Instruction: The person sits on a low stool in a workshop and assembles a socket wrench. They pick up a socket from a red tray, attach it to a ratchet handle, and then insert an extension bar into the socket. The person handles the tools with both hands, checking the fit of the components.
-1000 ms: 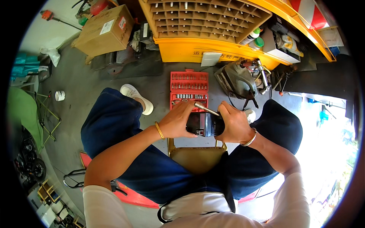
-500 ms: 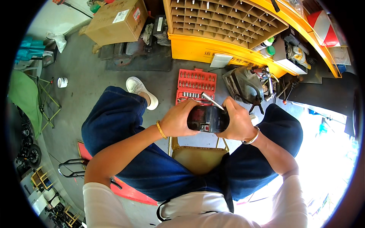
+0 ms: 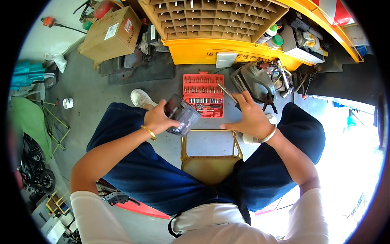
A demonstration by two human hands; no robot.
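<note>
We find the fingers of the left hand wrapped around a dark box-shaped part, thumb on its near face, the part tilted and raised clear of the floor. The part sits directly against these fingers and apart from the right hand. The fingers of the right hand are spread wide and flat, palm down; a slim metal tool lies across them near the fingertips, its tip pointing up and away to their left. We cannot tell how firmly that tool is pinched. A gold bangle rings the left wrist and a pale bracelet the right.

Between the two hands and just beyond the fingertips lies an open red socket set on the grey floor. Below the hands, nearer the body, stands a yellow metal stool between knees in dark blue trousers. Beyond the right fingers sits a grey plastic canister, with dark pliers-like tools just beside it. Beyond the left fingers a white shoe rests on the floor. Farther out runs a yellow rack of pigeonholes, and to its left a cardboard box. A small white cup stands well to the left of the left hand.
</note>
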